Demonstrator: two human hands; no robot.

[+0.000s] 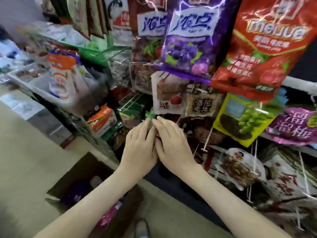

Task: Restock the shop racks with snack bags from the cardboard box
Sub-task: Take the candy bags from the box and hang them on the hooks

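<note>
Two grips, left grip [139,145] and right grip [171,143], backs up, pressed side by side with fingertips meeting in front of the lower rack. Sliver of red packet [157,136] showing between them; whether either grip clasps it cannot be told, as the palms hide the rest.
Directly above the fingertips: white bag [167,93] with a red fruit print, hanging by the wire rack [135,100].
Above that: purple bag [188,45] and, beside it to the right, red bag [267,48], both hanging.
Right of the grips: yellow-green grape bag [240,117].
Below the left forearm: cardboard box [72,170], open, on the beige floor [25,169], holding purple snack bags [75,191] and pink snack bags [109,215].
One shoe [141,227] at the bottom edge, beside the box.
</note>
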